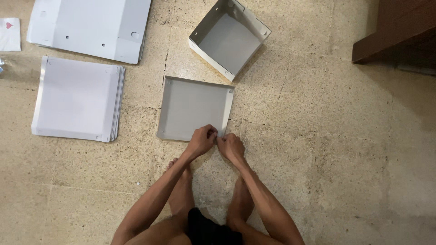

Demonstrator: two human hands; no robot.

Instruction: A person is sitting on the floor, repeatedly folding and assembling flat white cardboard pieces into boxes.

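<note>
Pinching the shallow white tray's (193, 109) near right corner, your left hand (201, 140) and right hand (231, 147) hide it; it lies flat, open side up.

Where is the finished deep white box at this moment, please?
The deep white box sits on the floor at top centre, just beyond the shallow tray.

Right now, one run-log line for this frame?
left hand: pinching shallow white tray near corner | right hand: same corner | deeper white box: beyond tray | flat sheet stacks: floor, left
</note>
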